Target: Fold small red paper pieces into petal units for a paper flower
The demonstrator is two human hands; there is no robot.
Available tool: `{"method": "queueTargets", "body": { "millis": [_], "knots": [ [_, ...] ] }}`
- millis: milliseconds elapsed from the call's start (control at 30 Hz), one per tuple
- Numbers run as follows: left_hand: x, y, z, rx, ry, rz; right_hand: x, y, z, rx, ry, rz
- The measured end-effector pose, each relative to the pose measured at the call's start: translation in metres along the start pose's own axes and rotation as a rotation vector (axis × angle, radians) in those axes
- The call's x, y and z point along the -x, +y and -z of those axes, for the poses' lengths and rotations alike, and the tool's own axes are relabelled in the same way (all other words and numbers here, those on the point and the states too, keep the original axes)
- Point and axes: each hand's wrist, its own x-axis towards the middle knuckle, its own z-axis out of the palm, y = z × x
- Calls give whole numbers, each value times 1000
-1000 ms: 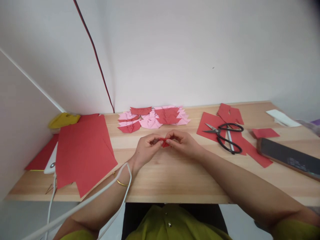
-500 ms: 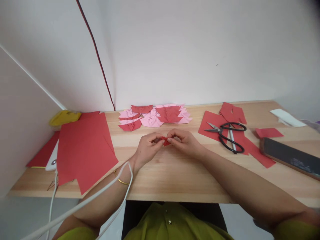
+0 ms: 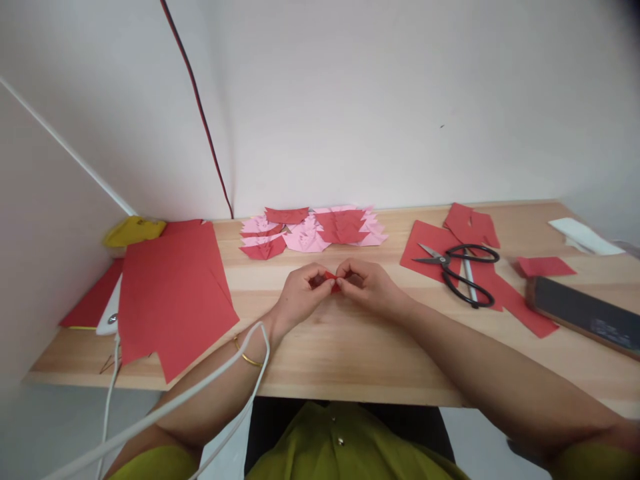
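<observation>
A small folded piece of red paper (image 3: pixel 334 283) is pinched between my two hands, above the middle of the wooden table. My left hand (image 3: pixel 306 291) grips its left side between thumb and fingers. On its right side, my right hand (image 3: pixel 369 287) has thumb and forefinger closed. The fingertips almost meet, and most of the piece is hidden behind them. Just beyond my hands, along the wall, lie several folded red and pink paper pieces (image 3: pixel 302 238) with pointed ends, overlapping in rows.
Black-handled scissors (image 3: pixel 445 260) lie on red paper scraps (image 3: pixel 425 240) at the right, beside a white stick (image 3: pixel 469 272). Farther right is a dark block (image 3: pixel 590 313). Large red sheets (image 3: pixel 175 293) and a yellow item (image 3: pixel 134 232) occupy the left. A white cable (image 3: pixel 150 420) crosses my left forearm.
The view has shifted slightly, so the table's things sit a little differently in the picture. My thumbs have come closer together on the red paper, covering more of it.
</observation>
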Motion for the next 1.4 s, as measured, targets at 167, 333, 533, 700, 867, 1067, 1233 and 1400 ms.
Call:
{"method": "queueTargets", "body": {
  "millis": [167, 333, 533, 700, 867, 1067, 1233, 1400],
  "knots": [
    [-1, -2, 0, -27, 7, -24, -1, 2, 0, 63, 18, 44],
    [0, -2, 1, -151, 13, -63, 0, 6, -3, 85, 1, 2],
    [-1, 0, 3, -151, -20, -7, 0, 3, -5, 29, -26, -20],
    [-3, 2, 7, -79, -74, 50, -1, 1, -2, -29, -56, -78],
    [-5, 2, 12, -41, -100, 68, 0, 5, 0, -48, -70, -100],
    [-5, 9, 16, 171, -185, 108, -2, 9, 1, -41, -26, -120],
    [-4, 0, 8, 65, -122, 93, -3, 8, -1, -31, -6, -100],
    [-3, -2, 6, 19, -80, 19, -1, 6, 0, -61, -58, -68]
  ]
}}
